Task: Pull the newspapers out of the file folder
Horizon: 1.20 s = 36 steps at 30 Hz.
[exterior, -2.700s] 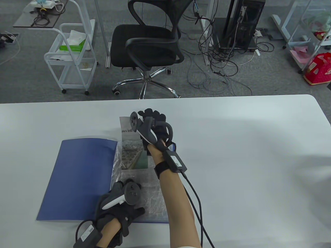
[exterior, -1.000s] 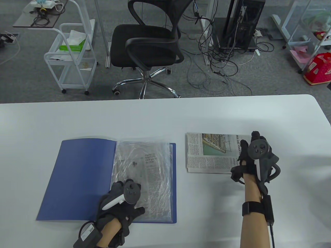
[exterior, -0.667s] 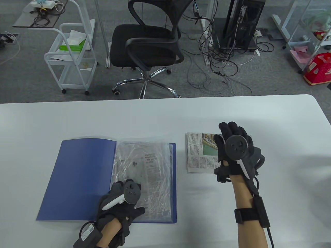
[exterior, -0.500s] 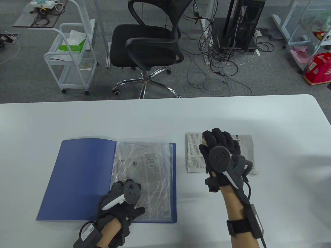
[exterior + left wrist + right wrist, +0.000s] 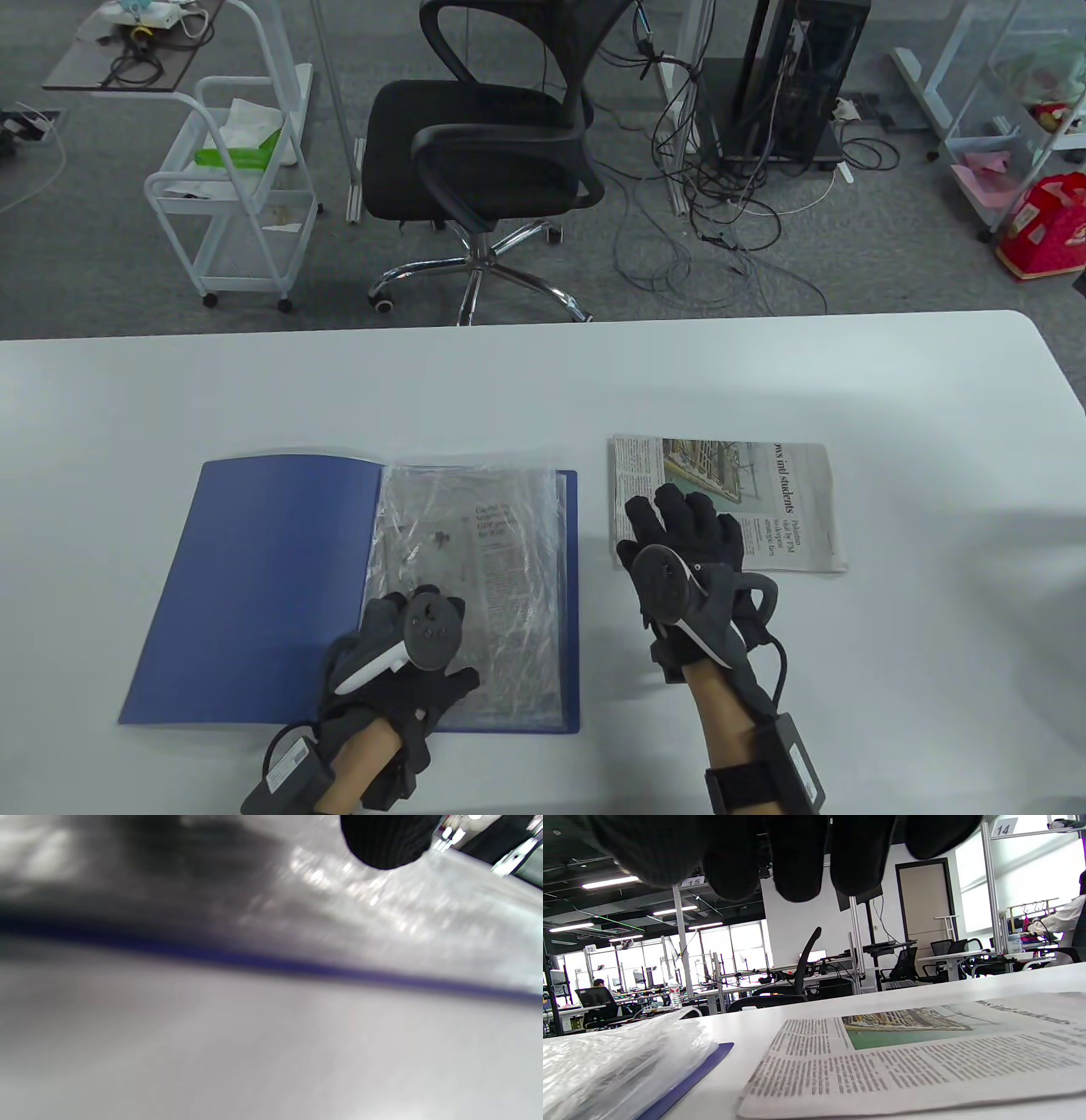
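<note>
R hand (image 5: 691,552) pulled back off newspaper (image 5: 747,501), fingers loose | hdline "students" | L hand (image 5: 399,671) flat on folder (image 5: 254,586)

Open-plan office or lab: white table (image 5: 764,373), black swivel chair (image 5: 492,144) on grey carpet, tangled cables (image 5: 721,212) beside a computer tower (image 5: 797,76), wheeled cart (image 5: 233,195); numbered workstation frames (image 5: 683,938), ceiling strip lights (image 5: 606,882).

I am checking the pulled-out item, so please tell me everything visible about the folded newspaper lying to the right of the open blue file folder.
The folded printed newspaper lies flat on the white table, apart from the open blue file folder. It shows text columns, a colour photograph and a sideways headline. The right hand hangs over its near left corner with fingers spread, gripping nothing; whether it touches the paper is unclear.
</note>
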Each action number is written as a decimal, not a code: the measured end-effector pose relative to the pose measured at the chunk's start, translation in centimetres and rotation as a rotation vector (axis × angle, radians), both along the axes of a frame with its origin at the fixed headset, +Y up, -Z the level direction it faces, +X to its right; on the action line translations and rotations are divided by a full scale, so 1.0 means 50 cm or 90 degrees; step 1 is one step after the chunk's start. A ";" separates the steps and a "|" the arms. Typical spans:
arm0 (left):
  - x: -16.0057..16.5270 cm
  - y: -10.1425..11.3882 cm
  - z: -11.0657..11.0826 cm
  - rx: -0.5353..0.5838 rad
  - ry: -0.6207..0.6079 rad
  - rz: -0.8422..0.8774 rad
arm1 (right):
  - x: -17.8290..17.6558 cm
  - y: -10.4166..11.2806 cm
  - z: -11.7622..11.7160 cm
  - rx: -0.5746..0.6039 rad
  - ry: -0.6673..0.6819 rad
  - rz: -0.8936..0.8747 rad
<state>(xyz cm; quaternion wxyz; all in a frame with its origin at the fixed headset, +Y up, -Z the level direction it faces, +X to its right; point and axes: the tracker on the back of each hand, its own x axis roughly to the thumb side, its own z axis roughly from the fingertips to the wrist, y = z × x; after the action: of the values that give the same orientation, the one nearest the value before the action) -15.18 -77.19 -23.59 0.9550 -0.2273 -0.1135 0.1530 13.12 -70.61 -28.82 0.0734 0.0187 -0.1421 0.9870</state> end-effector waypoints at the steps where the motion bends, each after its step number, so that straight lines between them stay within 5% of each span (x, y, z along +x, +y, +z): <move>1: 0.009 0.006 -0.001 0.031 0.001 0.021 | 0.003 -0.001 -0.001 -0.002 -0.001 -0.006; 3: 0.029 0.003 -0.001 0.057 0.002 0.021 | 0.005 -0.002 -0.001 -0.004 -0.001 -0.012; 8: 0.062 -0.041 -0.003 -0.047 0.021 -0.057 | 0.006 -0.008 -0.003 -0.018 0.006 -0.010; 14: 0.037 -0.011 -0.010 0.062 0.108 -0.020 | 0.009 -0.020 -0.008 -0.038 0.003 -0.016; 21: -0.129 0.076 0.002 0.185 0.358 0.216 | 0.011 -0.020 -0.009 -0.038 0.002 -0.032; 25: -0.234 0.056 0.001 0.048 0.465 0.110 | 0.019 -0.027 -0.014 -0.049 -0.008 -0.030; 31: -0.326 0.052 0.010 -0.042 0.527 -0.010 | 0.039 -0.035 -0.021 -0.066 -0.027 -0.039; 34: -0.343 0.072 0.016 -0.016 0.542 -0.025 | 0.043 -0.037 -0.022 -0.069 -0.031 -0.039; 36: -0.349 0.099 0.021 0.062 0.549 0.009 | 0.044 -0.038 -0.023 -0.072 -0.032 -0.040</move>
<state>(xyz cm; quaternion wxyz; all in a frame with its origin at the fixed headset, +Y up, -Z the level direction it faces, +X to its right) -32.65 -72.25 -22.55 0.9234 -0.0966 0.2876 0.2352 15.34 -72.53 -29.98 0.1016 -0.0145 -0.0880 0.9908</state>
